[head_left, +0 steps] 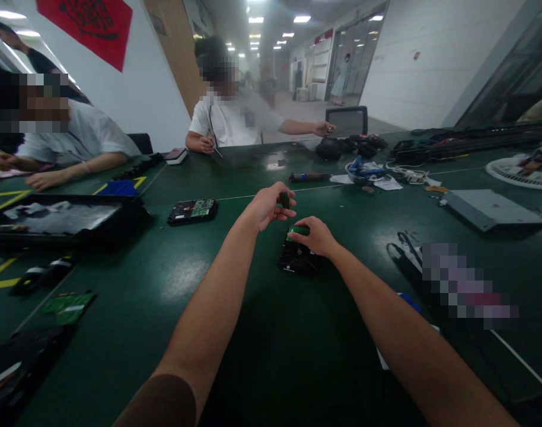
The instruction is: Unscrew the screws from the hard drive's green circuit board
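A black hard drive (294, 261) lies on the dark green table in front of me. My right hand (318, 236) is at its far right part, with thumb and fingers closed around a green circuit board (298, 231) on the drive. Whether the board is still attached cannot be made out. Just beyond and to the left, my left hand (271, 207) hovers above the table. Its fingers are curved and apart; a dark patch shows between them, and I cannot tell if it is a small part or the table behind.
Another hard drive (192, 211) lies left of my hands. Further left are a black tray (133, 207) and a loose green board (69, 305). A screwdriver (313, 177), a blue cable bundle (364, 169) and a grey metal box (496, 209) lie ahead and right. Two people sit opposite.
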Demonstrator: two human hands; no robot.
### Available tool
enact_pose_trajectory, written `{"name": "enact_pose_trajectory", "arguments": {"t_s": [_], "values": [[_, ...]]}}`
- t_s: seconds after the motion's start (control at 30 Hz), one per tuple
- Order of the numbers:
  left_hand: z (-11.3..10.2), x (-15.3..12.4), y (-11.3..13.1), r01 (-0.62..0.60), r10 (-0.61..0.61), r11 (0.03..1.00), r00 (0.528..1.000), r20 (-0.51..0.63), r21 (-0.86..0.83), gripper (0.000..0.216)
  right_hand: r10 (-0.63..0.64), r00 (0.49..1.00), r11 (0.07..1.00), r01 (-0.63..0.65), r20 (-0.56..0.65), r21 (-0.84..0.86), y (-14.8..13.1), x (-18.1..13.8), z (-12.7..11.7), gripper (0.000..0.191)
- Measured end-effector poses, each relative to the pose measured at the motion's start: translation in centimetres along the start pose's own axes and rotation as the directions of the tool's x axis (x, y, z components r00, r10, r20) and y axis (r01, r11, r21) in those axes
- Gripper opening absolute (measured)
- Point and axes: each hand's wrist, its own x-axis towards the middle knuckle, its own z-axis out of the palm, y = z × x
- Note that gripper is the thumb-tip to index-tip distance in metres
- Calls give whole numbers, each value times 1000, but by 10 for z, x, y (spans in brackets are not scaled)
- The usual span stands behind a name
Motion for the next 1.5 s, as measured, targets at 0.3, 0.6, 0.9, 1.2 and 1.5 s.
{"name": "enact_pose_trajectory", "arguments": {"t_s": [0.3,0.6,0.9,1.2,1.5], "values": [[1,1,0,-10,11,999,999,-33,34,26,30,1000,1000,-30,-2,5,-2,-1,-1,47],[3,0,-1,3,-3,1000,1000,26,-19,25,25,1000,1000,-25,-8,18,-1,-1,0,46],[1,2,-2,-18,18,1000,1000,17,4,25,21,1000,1000,-21,0,12,-2,-1,-2,48],[1,3,-3,-46,46,999,999,-3,1,25,20,1000,1000,-20,-4,2,0,-1,0,47],[3,1,-2,-22,23,1000,999,31,-22,25,24,1000,999,-24,-3,22,1,0,2,47]]}}
